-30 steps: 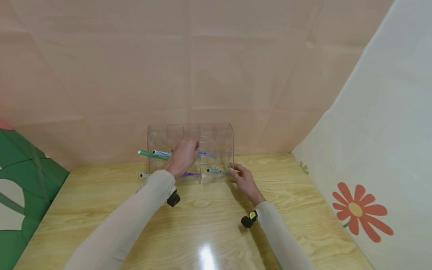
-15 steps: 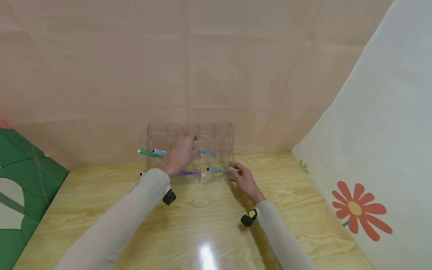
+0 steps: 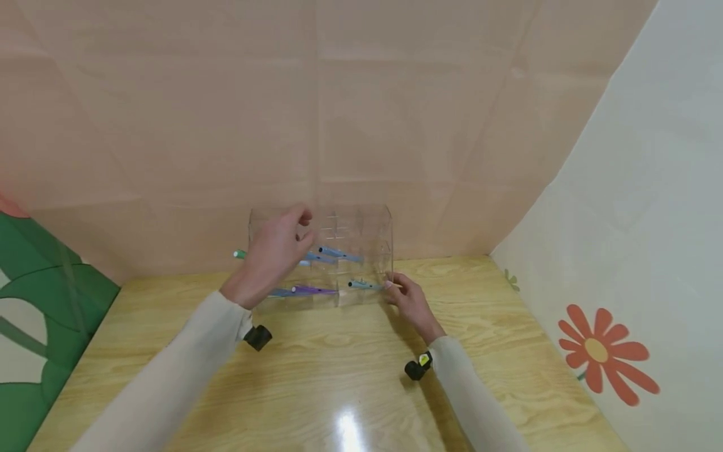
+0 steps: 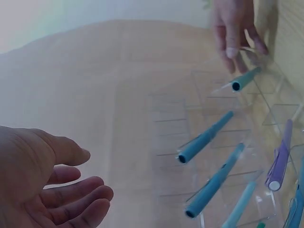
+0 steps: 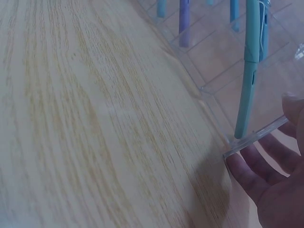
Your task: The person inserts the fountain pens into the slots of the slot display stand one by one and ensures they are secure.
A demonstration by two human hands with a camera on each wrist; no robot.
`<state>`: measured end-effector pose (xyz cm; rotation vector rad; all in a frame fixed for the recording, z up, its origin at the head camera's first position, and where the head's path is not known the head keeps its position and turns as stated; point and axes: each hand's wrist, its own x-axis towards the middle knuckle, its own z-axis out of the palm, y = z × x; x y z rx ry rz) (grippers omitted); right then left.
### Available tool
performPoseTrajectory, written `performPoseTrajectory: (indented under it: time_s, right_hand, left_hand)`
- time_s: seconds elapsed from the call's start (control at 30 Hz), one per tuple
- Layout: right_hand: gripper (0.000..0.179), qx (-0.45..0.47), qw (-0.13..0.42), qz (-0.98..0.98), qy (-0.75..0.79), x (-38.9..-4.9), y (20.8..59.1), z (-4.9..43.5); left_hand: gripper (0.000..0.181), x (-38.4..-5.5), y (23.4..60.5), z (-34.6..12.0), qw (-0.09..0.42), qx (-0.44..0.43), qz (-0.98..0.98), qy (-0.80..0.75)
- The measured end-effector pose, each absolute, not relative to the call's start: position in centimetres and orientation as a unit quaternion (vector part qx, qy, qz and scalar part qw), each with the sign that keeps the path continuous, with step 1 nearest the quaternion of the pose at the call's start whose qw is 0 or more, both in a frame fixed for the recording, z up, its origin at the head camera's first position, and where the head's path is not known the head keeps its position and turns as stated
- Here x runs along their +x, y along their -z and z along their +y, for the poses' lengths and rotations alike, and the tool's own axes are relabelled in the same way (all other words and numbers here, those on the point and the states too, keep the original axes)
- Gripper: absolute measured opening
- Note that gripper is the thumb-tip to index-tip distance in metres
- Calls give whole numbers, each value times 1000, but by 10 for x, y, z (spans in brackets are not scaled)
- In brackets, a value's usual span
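A clear pen organizer [image 3: 361, 229] with compartments stands at the back of the table. My left hand [image 3: 270, 254] hovers over its left part, and the left wrist view shows those fingers [image 4: 97, 187] loosely bent around nothing. My right hand [image 3: 412, 306] grips the organizer's right side panel, thumb inside and fingers outside. A teal pen [image 5: 247, 85] lies in the lower compartment beside that panel. Above it and to the left, a blue pen [image 3: 339, 254] slants in the upper row, another blue pen [image 4: 213, 183] next to it. A purple pen [image 3: 316, 290] rests in the lower row.
A green pen [image 3: 240, 254] sticks out at the organizer's left end, mostly behind my left hand. A light blue pen [image 4: 240, 206] is in the upper row too. The wooden table [image 3: 339, 358] meets a pink cloth backdrop [image 3: 395, 125] right behind the organizer.
My left hand has drawn back to the left and its fingers have loosened, uncovering the capped end of the blue pen in the upper row. The right hand has stayed at the side panel.
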<state>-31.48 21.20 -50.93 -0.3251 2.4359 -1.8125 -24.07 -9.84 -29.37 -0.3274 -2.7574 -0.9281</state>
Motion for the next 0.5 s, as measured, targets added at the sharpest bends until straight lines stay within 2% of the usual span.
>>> performPoseTrajectory:
  time_s: [0.23,0.5]
  right_hand:
    - [52,-108,41,797,593,-317,511,213]
    - [50,-104,43,801,588,-317,510,209]
  left_hand:
    - [28,-213,294,-110,159,-109,-937,292]
    - [24,-172,305,-125,159,-93,-932,311]
